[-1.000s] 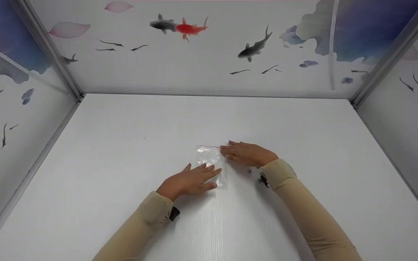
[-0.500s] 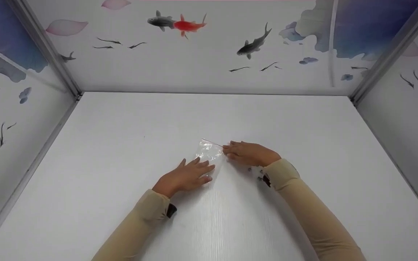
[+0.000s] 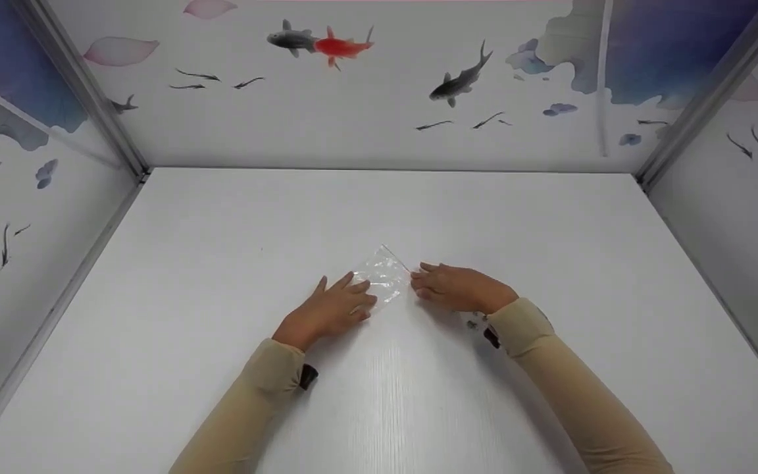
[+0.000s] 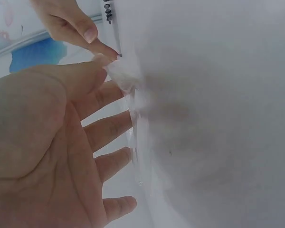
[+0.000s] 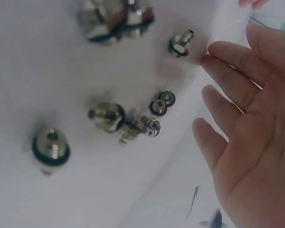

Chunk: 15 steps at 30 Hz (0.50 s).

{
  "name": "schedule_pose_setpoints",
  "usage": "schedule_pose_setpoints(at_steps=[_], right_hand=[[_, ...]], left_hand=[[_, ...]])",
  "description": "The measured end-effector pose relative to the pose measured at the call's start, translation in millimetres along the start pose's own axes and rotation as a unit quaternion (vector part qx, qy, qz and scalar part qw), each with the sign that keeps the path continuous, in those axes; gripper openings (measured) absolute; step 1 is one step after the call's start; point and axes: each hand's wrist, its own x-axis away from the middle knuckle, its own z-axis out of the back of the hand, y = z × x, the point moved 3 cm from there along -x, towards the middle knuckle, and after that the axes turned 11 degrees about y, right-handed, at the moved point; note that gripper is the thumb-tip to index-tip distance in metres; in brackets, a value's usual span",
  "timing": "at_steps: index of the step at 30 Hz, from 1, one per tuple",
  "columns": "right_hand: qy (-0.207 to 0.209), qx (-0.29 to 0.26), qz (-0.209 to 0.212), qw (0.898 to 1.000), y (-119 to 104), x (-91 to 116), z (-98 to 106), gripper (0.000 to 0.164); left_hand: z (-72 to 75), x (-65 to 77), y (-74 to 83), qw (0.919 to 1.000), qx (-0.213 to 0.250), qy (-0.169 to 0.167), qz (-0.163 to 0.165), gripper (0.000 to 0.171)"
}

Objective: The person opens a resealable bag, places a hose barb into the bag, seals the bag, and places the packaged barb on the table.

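A small clear zip bag [image 3: 385, 273] lies turned cornerwise near the middle of the white table. My left hand [image 3: 326, 309] rests over its lower left side, fingers spread and fairly straight. In the left wrist view, plastic [image 4: 126, 78] of the bag shows beside the thumb and fingertips; whether any is caught between them is unclear. My right hand [image 3: 464, 288] touches the bag's right corner with extended fingertips. Several small metal fittings [image 5: 104, 118] with black rings lie on the table beside the right hand, mostly hidden by the wrist in the head view.
White panels printed with fish [image 3: 458, 82] and petals [image 3: 121, 51] enclose the table [image 3: 379, 408] at the back and both sides. Metal posts [image 3: 99, 99] stand at the back corners. A black device [image 3: 308, 376] sits under the left sleeve cuff.
The bag has swung clockwise, its far left corner going up and right. My left hand has slid left and up with it. The right hand has shifted slightly right and toward the person.
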Motion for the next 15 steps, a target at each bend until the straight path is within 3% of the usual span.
schedule_pose_setpoints(at_steps=[6,15], right_hand=[[0.031,0.001,0.024,0.999,-8,9,-3,0.049],[0.028,0.013,0.042,0.999,-24,17,-5,0.048]], left_hand=[[2.1,-4.4,-8.6,0.9997,0.005,0.025,0.005,0.04],[4.4,-6.8,-19.3,0.999,0.02,0.039,0.01,0.047]])
